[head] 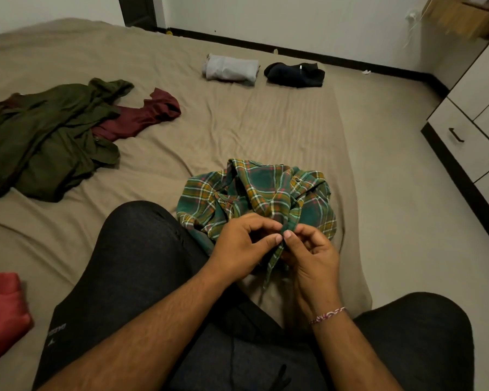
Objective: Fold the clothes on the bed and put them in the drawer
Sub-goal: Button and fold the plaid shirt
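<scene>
plaid shirt pinched by both hands, on bed.

Dim, warm indoor light is falling evenly over the bed, giving its sheet a muddy tan cast. Soft shadows are pooling in the wrinkles and under the clothes. Beyond the bed's far right corner, motion blur is smearing the frame's corner. Wide-angle distortion is bending the bed's edges and the baseboard.
</scene>
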`<state>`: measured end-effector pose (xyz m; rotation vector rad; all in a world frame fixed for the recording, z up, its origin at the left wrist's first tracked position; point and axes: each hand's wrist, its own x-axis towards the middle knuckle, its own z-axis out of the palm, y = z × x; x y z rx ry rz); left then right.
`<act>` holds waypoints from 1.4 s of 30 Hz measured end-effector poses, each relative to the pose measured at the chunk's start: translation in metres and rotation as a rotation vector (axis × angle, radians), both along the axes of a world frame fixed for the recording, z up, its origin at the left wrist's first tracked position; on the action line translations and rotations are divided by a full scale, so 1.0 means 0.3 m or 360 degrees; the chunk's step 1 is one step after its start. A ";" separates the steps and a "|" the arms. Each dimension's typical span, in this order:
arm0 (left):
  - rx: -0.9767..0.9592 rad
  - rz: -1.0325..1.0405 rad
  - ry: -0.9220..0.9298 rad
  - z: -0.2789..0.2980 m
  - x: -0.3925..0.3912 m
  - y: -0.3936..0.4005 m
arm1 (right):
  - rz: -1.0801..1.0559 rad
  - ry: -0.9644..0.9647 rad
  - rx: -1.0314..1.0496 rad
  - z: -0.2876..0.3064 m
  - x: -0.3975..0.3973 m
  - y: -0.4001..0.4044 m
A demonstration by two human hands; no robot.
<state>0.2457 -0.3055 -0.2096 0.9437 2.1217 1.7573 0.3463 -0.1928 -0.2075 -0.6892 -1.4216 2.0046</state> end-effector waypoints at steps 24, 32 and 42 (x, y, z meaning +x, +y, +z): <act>-0.0085 0.0345 0.0447 0.009 0.028 0.002 | -0.0098 -0.0066 -0.0006 -0.048 -0.022 -0.028; -0.0131 0.0394 0.0379 0.010 0.022 0.004 | -0.0088 -0.0051 -0.0146 -0.041 -0.029 -0.031; -0.0245 0.0323 0.0237 -0.003 0.007 0.000 | -0.0020 -0.0079 0.0810 -0.053 -0.016 -0.002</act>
